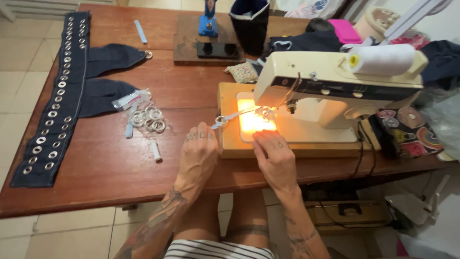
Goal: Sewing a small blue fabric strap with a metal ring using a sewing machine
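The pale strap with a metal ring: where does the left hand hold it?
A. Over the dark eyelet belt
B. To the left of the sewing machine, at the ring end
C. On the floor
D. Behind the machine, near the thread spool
B: the left hand pinches the pale strap at its ring end, left of the sewing machine, while the right hand rests on the machine base.

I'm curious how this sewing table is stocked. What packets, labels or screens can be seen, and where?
Clear plastic packet: left of the left hand, beside metal rings.
Phone: far side of the table, dark blank screen, flat.
Dark label strip: front of the cream sewing machine, above the right hand.
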